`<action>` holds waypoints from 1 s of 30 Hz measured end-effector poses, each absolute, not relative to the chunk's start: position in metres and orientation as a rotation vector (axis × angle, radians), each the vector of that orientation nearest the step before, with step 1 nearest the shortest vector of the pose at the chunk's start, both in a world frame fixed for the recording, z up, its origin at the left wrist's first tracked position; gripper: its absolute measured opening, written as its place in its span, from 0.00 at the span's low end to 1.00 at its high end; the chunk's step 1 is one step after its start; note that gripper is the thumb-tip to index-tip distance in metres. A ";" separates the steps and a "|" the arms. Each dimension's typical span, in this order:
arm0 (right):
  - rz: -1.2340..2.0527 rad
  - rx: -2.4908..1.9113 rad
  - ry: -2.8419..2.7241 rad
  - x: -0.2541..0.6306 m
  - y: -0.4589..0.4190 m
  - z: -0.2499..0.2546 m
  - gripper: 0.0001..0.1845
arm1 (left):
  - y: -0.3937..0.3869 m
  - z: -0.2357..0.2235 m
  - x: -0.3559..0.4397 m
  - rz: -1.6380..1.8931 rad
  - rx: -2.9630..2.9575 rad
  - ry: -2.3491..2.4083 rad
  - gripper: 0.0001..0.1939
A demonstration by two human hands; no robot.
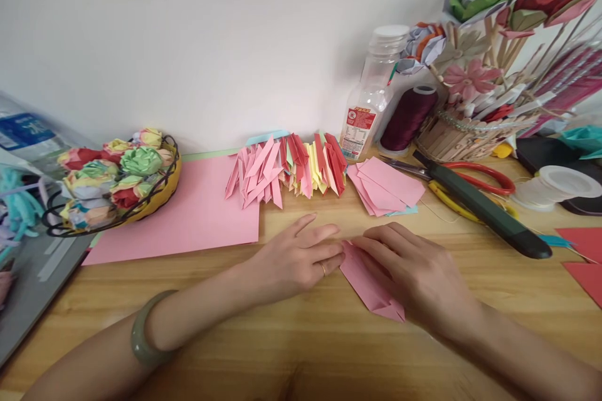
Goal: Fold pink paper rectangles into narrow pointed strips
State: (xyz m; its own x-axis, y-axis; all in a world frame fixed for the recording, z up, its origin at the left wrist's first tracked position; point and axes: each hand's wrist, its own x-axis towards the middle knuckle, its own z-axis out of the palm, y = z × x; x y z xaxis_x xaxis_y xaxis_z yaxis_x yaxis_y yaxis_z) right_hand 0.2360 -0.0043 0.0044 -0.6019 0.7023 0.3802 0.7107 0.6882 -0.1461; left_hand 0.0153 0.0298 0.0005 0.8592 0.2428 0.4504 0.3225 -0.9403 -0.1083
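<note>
A folded pink paper piece (pixel 364 279) lies on the wooden table (pixel 301 338) in front of me. My left hand (pixel 296 260) rests flat beside it, fingers stretched out and touching its left edge. My right hand (pixel 414 272) lies on top of the paper, fingers spread flat and pressing it down. Part of the paper is hidden under my right hand. A green bangle (pixel 145 332) sits on my left wrist.
Behind my hands stand a row of folded paper pieces (pixel 286 166), a pile of pink squares (pixel 385 185), a pink sheet (pixel 197 210) and a basket of paper roses (pixel 115 178). Right: bottle (pixel 371 100), thread spool (pixel 409 116), scissors (pixel 470 178), utility knife (pixel 484 210), tape roll (pixel 559 185), paper flower bouquet (pixel 498 62).
</note>
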 end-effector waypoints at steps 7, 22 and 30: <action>-0.010 -1.004 -2.583 0.239 -0.001 0.001 0.14 | 0.031 -0.004 0.011 -0.556 -2.882 -0.442 0.15; -0.078 -0.888 -2.696 0.237 -0.001 0.007 0.18 | 0.029 0.000 0.012 -0.393 -2.919 -0.383 0.18; -0.092 -0.865 -2.692 0.238 -0.001 0.005 0.18 | 0.029 0.001 0.013 -0.421 -2.931 -0.380 0.18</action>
State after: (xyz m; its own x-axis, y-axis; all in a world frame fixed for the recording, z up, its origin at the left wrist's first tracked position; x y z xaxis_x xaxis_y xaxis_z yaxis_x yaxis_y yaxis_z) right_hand 0.2377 -0.0011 0.0049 -0.7690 0.5580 0.3120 0.5779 0.8154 -0.0339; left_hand 0.0126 0.0290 0.0012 0.9283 0.2263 0.2951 0.2702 -0.9557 -0.1169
